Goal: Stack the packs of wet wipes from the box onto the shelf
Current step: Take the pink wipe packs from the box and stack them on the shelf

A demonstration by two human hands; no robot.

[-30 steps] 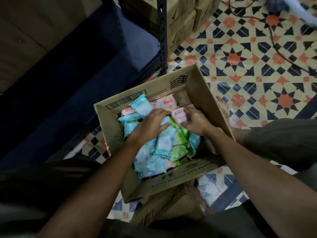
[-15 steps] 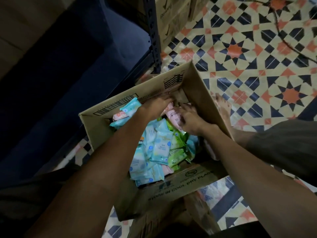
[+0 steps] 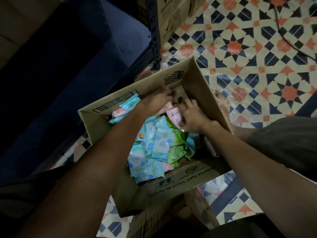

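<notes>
The right hand (image 3: 192, 117) has its fingers spread and curved over a pink pack (image 3: 175, 114) at the far right corner of the box (image 3: 202, 86), thumb low against the pack's near end, so the grip is closed around that pack. The pack's long axis runs from near right toward the far left corner, its far end tucked under the fingertips. The left hand (image 3: 154, 102) reaches along the far wall of the box with fingers bent, knuckles up; whether its grip holds anything I cannot tell, since the fingertips are sunk in shadow beside another pink pack (image 3: 120, 111).

Below both wrists lies a loose heap of blue packs (image 3: 159, 143) and green packs (image 3: 176, 152), lying flat or tilted at mixed angles, most with long axes roughly toward the near wall. All packs in view are inside the box.

The box stands open on a patterned floor (image 3: 257, 74), its near flap printed with storage text. To the left is a dark blue shelf (image 3: 60, 74) with a perforated metal upright (image 3: 155, 40); brown cartons (image 3: 171, 12) sit behind it. A bare foot (image 3: 223, 103) rests just outside the box's right wall.
</notes>
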